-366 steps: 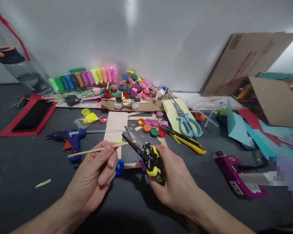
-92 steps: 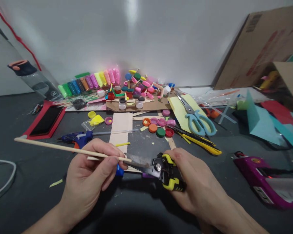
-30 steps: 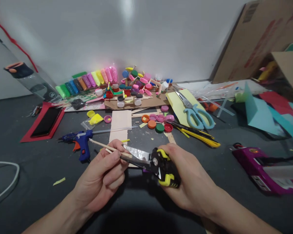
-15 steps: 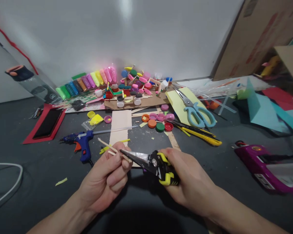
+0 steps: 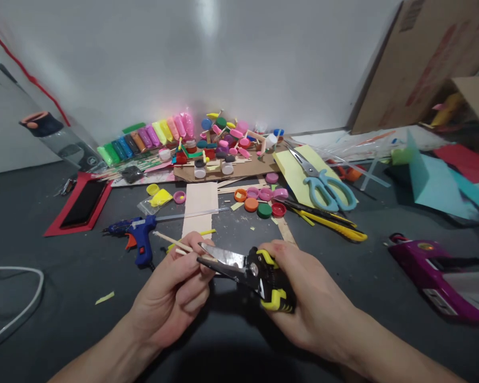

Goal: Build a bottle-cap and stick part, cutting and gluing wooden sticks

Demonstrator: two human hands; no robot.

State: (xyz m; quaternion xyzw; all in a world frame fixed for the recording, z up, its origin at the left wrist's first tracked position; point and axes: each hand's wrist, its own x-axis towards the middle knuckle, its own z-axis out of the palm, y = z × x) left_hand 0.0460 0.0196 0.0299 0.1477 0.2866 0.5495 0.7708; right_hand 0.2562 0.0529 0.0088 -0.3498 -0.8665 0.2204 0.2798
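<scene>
My left hand (image 5: 179, 287) pinches thin wooden sticks (image 5: 171, 240), whose free ends point up and to the left. My right hand (image 5: 303, 292) is wrapped round the black and yellow handles of a pair of snips (image 5: 253, 271). The snips' blades are parted and reach to my left fingertips, around the right end of the sticks; the exact contact is partly hidden by the fingers. Behind my hands lies a pale wooden strip (image 5: 199, 205). Left of it rests a blue glue gun (image 5: 141, 236) with a clear glue stick in its back.
Several bottle caps (image 5: 251, 204), light-blue scissors (image 5: 323, 186) and a yellow utility knife (image 5: 339, 226) lie beyond my right hand. A purple tool (image 5: 431, 266) sits far right. A phone (image 5: 83, 204), a bottle (image 5: 64, 141) and a white cable (image 5: 35, 298) are at left. Colourful clay packs (image 5: 143, 138) line the back.
The snips' blades have opened wider at the sticks. Both hands stay nearly in place, while the whole view has shifted slightly.
</scene>
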